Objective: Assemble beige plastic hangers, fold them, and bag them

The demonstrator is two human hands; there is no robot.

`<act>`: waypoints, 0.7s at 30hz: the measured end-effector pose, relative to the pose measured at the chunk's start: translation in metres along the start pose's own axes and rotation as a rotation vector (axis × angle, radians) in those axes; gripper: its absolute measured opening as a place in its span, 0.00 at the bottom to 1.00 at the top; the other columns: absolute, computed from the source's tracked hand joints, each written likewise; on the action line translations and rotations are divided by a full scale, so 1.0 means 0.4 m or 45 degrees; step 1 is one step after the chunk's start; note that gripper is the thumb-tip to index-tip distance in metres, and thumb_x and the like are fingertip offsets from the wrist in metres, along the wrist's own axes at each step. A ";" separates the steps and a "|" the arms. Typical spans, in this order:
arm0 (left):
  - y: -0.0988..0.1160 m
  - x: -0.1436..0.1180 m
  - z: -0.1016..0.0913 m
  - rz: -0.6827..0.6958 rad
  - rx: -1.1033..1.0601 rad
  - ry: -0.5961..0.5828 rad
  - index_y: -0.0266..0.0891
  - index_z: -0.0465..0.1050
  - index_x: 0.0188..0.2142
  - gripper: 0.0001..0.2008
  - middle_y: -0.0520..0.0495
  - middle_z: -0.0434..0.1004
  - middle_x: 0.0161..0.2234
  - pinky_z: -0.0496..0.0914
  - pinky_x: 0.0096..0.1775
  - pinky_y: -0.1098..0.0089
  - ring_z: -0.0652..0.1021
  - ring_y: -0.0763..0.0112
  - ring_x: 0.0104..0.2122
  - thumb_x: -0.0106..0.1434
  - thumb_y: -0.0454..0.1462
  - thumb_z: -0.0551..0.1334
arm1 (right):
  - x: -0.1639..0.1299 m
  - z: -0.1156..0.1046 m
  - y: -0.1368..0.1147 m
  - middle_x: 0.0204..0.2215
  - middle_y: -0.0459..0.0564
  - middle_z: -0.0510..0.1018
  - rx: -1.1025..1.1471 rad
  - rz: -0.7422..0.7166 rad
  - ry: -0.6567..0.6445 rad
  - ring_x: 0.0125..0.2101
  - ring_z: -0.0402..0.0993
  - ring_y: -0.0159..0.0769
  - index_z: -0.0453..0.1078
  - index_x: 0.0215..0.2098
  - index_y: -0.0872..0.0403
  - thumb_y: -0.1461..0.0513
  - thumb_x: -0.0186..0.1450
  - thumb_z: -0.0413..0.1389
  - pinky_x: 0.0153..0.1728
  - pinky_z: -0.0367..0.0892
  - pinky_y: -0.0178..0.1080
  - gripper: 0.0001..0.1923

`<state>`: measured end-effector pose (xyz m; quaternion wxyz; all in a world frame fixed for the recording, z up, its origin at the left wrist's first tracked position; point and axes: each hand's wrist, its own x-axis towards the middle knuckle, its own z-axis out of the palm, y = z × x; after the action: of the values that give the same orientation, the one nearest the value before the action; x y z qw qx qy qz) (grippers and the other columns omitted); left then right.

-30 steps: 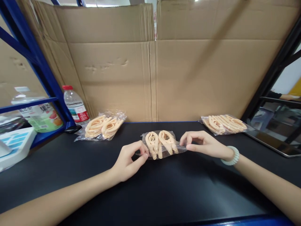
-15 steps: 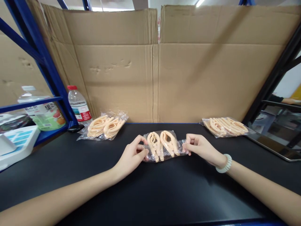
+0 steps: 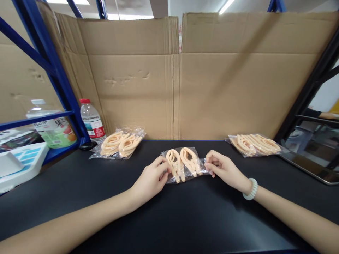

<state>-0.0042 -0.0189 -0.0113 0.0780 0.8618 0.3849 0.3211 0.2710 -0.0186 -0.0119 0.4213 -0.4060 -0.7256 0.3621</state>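
A clear plastic bag (image 3: 189, 170) lies on the black tabletop in front of me, holding two peach-coloured looped pieces (image 3: 190, 160) side by side. With fingers curled, my left hand (image 3: 152, 176) grips the bag's left edge, beside the left loop; the thumb tip is partly hidden. My right hand (image 3: 225, 170), with a pale coiled band on its wrist, pinches the loose plastic at the right end. Similar bagged loops lie farther back: one bag (image 3: 120, 143) at the left, another bag (image 3: 254, 144) at the right.
A red-capped bottle (image 3: 92, 121) stands at the back left, near a larger bottle (image 3: 54, 132) behind the blue frame (image 3: 59, 81). A white object with blue patches (image 3: 25, 162) is at left. Cardboard (image 3: 137, 81) walls the back. A flat dark panel (image 3: 314, 165) lies at right.
My left fingers have shifted slightly right and curled further over the bag's left edge. The right hand still pinches the other end. The view has tilted up a little.
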 end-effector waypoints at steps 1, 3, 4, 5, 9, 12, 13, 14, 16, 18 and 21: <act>0.000 0.000 -0.003 0.030 0.042 -0.018 0.40 0.67 0.32 0.08 0.50 0.69 0.39 0.68 0.30 0.74 0.71 0.77 0.25 0.60 0.28 0.52 | 0.000 0.000 0.001 0.22 0.40 0.66 -0.008 0.001 0.012 0.21 0.63 0.27 0.59 0.30 0.52 0.59 0.64 0.53 0.23 0.65 0.32 0.08; 0.002 0.000 -0.010 0.083 0.144 -0.051 0.40 0.68 0.33 0.09 0.48 0.70 0.40 0.69 0.31 0.72 0.73 0.75 0.27 0.62 0.29 0.52 | 0.001 -0.001 0.003 0.21 0.40 0.66 -0.030 0.000 0.033 0.21 0.64 0.27 0.60 0.30 0.52 0.59 0.64 0.54 0.23 0.66 0.32 0.07; 0.004 -0.001 -0.013 0.108 0.209 -0.070 0.39 0.69 0.34 0.09 0.47 0.70 0.40 0.70 0.32 0.71 0.74 0.73 0.29 0.63 0.29 0.51 | 0.002 -0.003 0.005 0.21 0.41 0.66 -0.050 -0.001 0.033 0.21 0.64 0.28 0.62 0.30 0.52 0.59 0.64 0.53 0.23 0.66 0.32 0.07; 0.006 -0.001 -0.017 0.132 0.284 -0.094 0.39 0.70 0.35 0.10 0.46 0.71 0.41 0.71 0.33 0.70 0.75 0.72 0.30 0.63 0.29 0.51 | 0.003 -0.007 0.007 0.22 0.42 0.67 -0.078 -0.001 0.024 0.22 0.65 0.28 0.64 0.30 0.53 0.59 0.64 0.53 0.23 0.67 0.33 0.06; 0.024 -0.004 -0.030 0.238 0.603 -0.221 0.36 0.73 0.37 0.12 0.43 0.72 0.41 0.73 0.35 0.64 0.75 0.62 0.36 0.59 0.28 0.52 | 0.009 -0.034 0.007 0.29 0.48 0.74 -0.209 0.022 -0.110 0.25 0.69 0.30 0.73 0.35 0.55 0.58 0.64 0.53 0.29 0.69 0.36 0.10; 0.044 -0.003 -0.039 0.296 0.716 -0.271 0.34 0.74 0.36 0.11 0.40 0.72 0.43 0.73 0.34 0.61 0.74 0.58 0.39 0.58 0.31 0.54 | 0.011 -0.057 0.001 0.33 0.49 0.75 -0.240 0.000 -0.245 0.32 0.72 0.34 0.74 0.41 0.55 0.56 0.60 0.59 0.36 0.70 0.37 0.14; 0.049 -0.002 -0.041 0.298 0.726 -0.275 0.34 0.74 0.36 0.10 0.40 0.72 0.43 0.73 0.34 0.61 0.73 0.57 0.39 0.59 0.32 0.54 | 0.011 -0.062 0.000 0.34 0.49 0.74 -0.266 -0.036 -0.273 0.34 0.72 0.34 0.73 0.43 0.54 0.56 0.58 0.62 0.37 0.70 0.37 0.17; 0.053 -0.002 -0.043 0.294 0.730 -0.280 0.35 0.74 0.36 0.10 0.40 0.72 0.43 0.73 0.34 0.61 0.73 0.57 0.40 0.61 0.34 0.54 | 0.011 -0.066 0.000 0.34 0.49 0.74 -0.310 -0.084 -0.288 0.35 0.71 0.35 0.73 0.44 0.54 0.56 0.56 0.63 0.37 0.70 0.37 0.19; 0.054 -0.002 -0.046 0.272 0.736 -0.296 0.36 0.75 0.36 0.11 0.40 0.72 0.42 0.74 0.34 0.62 0.73 0.58 0.40 0.63 0.36 0.54 | 0.012 -0.070 0.001 0.33 0.48 0.73 -0.426 -0.187 -0.291 0.33 0.71 0.33 0.73 0.45 0.53 0.56 0.58 0.63 0.36 0.69 0.36 0.18; 0.050 -0.002 -0.048 0.251 0.745 -0.305 0.37 0.75 0.37 0.11 0.41 0.72 0.41 0.74 0.34 0.63 0.73 0.59 0.39 0.65 0.37 0.54 | 0.013 -0.070 0.003 0.31 0.47 0.72 -0.542 -0.279 -0.279 0.30 0.70 0.32 0.73 0.45 0.53 0.58 0.61 0.60 0.35 0.68 0.35 0.14; 0.043 -0.002 -0.045 0.255 0.784 -0.301 0.37 0.75 0.39 0.10 0.42 0.71 0.43 0.74 0.35 0.63 0.73 0.60 0.40 0.66 0.36 0.54 | 0.016 -0.066 0.008 0.28 0.46 0.72 -0.650 -0.386 -0.241 0.29 0.70 0.31 0.74 0.44 0.53 0.59 0.65 0.56 0.34 0.67 0.35 0.11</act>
<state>-0.0052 -0.0336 0.0091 -0.1737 0.9096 0.3656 0.0939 0.2936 -0.0069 -0.0024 0.2857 -0.3503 -0.8813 0.1374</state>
